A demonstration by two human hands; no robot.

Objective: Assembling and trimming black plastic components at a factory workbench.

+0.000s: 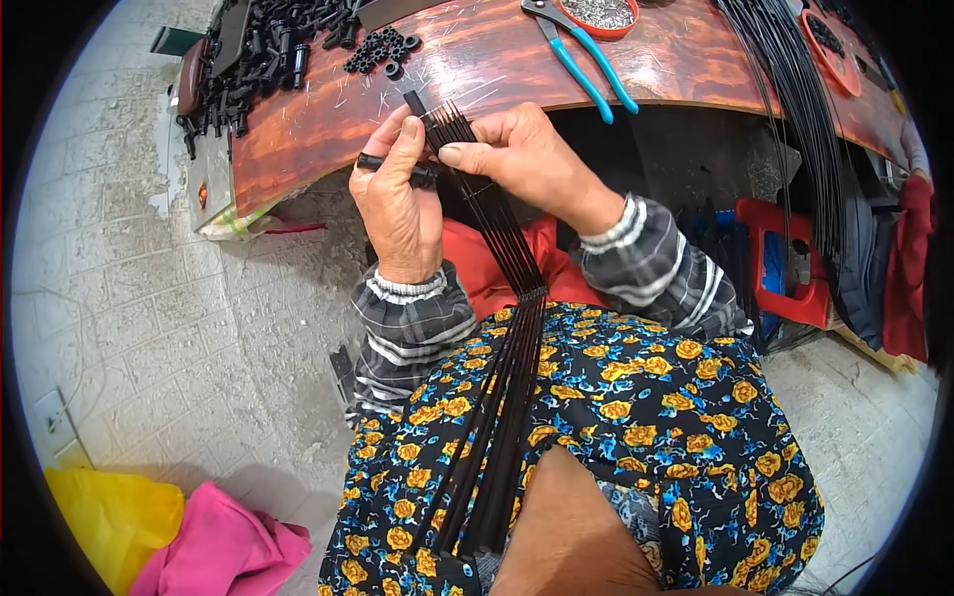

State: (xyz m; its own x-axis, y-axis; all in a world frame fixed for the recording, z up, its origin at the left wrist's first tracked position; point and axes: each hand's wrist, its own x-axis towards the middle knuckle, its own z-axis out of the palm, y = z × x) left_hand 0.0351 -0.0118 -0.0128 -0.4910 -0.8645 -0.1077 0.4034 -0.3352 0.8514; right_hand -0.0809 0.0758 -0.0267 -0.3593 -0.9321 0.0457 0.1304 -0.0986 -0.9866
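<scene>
My left hand (402,204) is closed around a black plastic tube piece (422,177), whose ends stick out past the fingers. A bundle of thin black ribs (507,248), like umbrella ribs, slants from the fingertips down across my lap. Its upper ends fan out slightly beside a short black stub (413,102). My right hand (527,159) pinches the ribs near the top, thumb toward the left hand. Midway down, a row of small joints (533,295) crosses the bundle. The fingers hide how the tube and ribs meet.
On the wooden table (676,70) lie pliers with blue handles (586,74), an orange-rimmed dish of small metal bits (601,14), black rings (383,50) and piled black parts (288,60). Long black rods (805,129) hang over the right edge, near a red stool (785,263).
</scene>
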